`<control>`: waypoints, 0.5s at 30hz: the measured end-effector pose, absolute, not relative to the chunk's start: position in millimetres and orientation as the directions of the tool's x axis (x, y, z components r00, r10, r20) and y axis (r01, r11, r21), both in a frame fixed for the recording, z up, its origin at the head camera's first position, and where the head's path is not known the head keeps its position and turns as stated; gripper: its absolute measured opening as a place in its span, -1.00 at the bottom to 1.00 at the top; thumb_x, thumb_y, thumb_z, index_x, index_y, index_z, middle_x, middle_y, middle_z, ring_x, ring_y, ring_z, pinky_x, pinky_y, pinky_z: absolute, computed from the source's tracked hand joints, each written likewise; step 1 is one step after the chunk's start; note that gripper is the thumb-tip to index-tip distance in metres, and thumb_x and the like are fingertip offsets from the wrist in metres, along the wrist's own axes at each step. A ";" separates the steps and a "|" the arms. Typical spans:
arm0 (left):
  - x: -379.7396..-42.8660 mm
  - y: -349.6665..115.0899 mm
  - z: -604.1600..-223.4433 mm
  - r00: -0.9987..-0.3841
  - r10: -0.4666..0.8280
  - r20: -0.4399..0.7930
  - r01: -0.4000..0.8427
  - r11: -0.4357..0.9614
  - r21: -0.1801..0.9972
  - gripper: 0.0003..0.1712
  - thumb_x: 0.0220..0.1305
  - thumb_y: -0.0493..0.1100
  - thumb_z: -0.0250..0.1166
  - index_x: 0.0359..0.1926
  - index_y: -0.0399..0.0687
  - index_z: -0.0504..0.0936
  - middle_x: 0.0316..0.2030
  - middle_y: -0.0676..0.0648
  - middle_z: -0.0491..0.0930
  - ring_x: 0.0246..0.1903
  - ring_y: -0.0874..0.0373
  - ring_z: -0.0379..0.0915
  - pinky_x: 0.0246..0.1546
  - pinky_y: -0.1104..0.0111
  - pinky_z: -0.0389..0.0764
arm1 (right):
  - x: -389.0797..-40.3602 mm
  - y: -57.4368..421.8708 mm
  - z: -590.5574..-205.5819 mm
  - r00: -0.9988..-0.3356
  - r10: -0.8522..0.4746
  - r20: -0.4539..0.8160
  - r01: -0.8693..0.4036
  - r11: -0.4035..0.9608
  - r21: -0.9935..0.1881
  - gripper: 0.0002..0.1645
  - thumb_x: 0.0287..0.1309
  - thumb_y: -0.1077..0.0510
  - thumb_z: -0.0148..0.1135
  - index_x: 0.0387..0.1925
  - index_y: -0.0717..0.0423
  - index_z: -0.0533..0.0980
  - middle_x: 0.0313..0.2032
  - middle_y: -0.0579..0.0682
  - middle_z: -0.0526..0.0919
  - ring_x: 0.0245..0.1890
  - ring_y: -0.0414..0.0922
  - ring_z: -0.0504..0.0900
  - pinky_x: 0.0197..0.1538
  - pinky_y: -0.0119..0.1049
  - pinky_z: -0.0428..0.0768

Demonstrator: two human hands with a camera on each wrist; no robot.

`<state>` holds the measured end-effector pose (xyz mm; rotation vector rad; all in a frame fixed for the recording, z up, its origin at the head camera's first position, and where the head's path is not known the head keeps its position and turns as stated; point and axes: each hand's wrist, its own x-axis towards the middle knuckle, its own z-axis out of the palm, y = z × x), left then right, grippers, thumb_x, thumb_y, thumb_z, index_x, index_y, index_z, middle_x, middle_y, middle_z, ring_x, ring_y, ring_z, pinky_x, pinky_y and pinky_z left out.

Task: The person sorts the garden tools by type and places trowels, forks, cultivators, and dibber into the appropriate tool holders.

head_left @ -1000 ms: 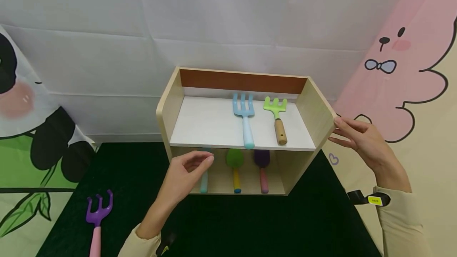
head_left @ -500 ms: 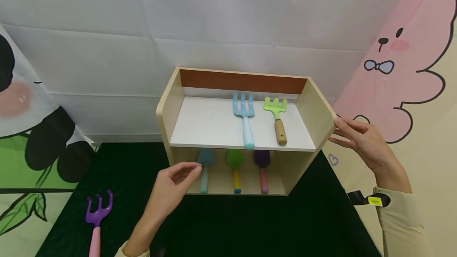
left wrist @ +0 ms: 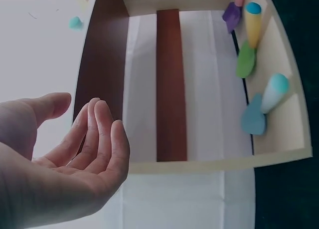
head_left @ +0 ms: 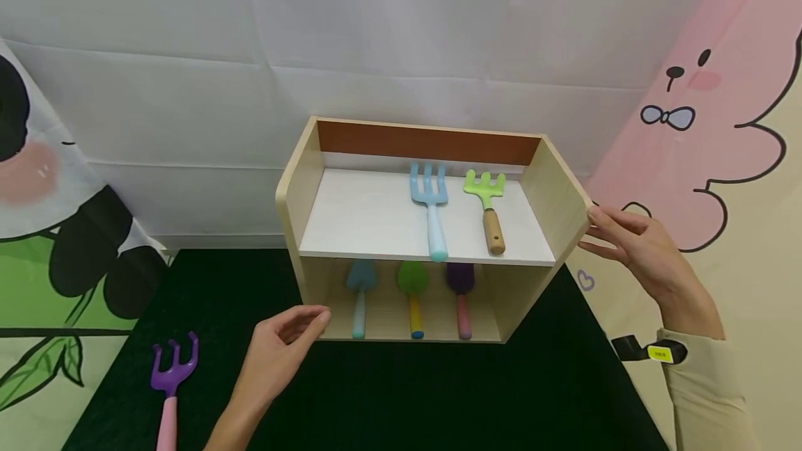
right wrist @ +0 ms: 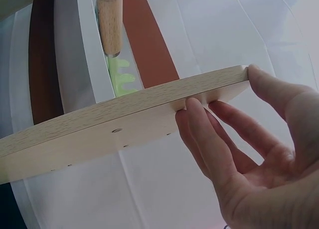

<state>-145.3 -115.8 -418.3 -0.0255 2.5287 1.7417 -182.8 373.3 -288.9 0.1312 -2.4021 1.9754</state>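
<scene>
A two-tier wooden shelf stands before me. My right hand holds the edge of its right side panel, thumb on the front edge and fingertips against the outer face. My left hand, loosely bent and holding nothing, hovers by the lower left front corner. On the white upper board lie a light blue hand fork and a green hand rake with a wooden handle. Below are a blue trowel, a green trowel with a yellow handle and a purple trowel with a pink handle.
A purple hand fork with a pink handle lies at the left on the dark green table cover. White cloth hangs behind the shelf. Cartoon-printed panels flank both sides.
My left hand has drawn back down and to the left, away from the lower tier, uncovering the blue trowel. My right hand has stayed on the side panel.
</scene>
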 end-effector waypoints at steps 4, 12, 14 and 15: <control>-142.7 -121.5 -427.3 -0.994 0.001 -0.112 -0.104 0.358 0.928 -0.43 0.19 0.29 0.19 0.04 0.01 0.55 -0.01 -0.03 0.57 0.00 0.15 0.50 0.08 0.21 0.49 | -183.9 374.1 -290.0 -0.994 -0.053 0.093 -0.101 0.187 -0.977 -0.56 0.34 0.15 0.08 0.20 0.20 0.44 0.02 -0.11 0.59 -0.07 -0.18 0.65 -0.13 -0.28 0.63; -137.7 -130.2 -441.7 -0.985 -0.035 -0.169 -0.171 0.345 0.923 -0.36 0.18 0.32 0.18 0.07 -0.04 0.53 -0.01 -0.08 0.57 -0.02 0.12 0.52 0.03 0.25 0.53 | -185.8 374.9 -292.7 -0.991 -0.055 0.121 -0.128 0.173 -0.977 -0.59 0.34 0.16 0.07 0.16 0.23 0.47 0.00 -0.08 0.61 -0.09 -0.16 0.66 -0.14 -0.28 0.64; -136.5 -132.5 -444.0 -0.981 -0.049 -0.189 -0.194 0.345 0.918 -0.36 0.17 0.32 0.19 0.07 -0.02 0.53 -0.02 -0.07 0.57 -0.03 0.12 0.52 0.02 0.25 0.53 | -185.9 374.2 -292.9 -0.991 -0.050 0.124 -0.131 0.178 -0.975 -0.59 0.34 0.15 0.07 0.15 0.23 0.47 0.00 -0.09 0.61 -0.10 -0.16 0.66 -0.15 -0.29 0.64; -135.8 -133.8 -445.3 -0.979 -0.054 -0.198 -0.204 0.342 0.917 -0.37 0.17 0.31 0.19 0.08 -0.02 0.53 -0.01 -0.08 0.57 -0.02 0.11 0.52 0.02 0.25 0.54 | -186.0 373.7 -292.9 -0.991 -0.045 0.126 -0.132 0.181 -0.975 -0.59 0.34 0.14 0.08 0.15 0.23 0.47 -0.01 -0.09 0.61 -0.10 -0.16 0.67 -0.15 -0.30 0.64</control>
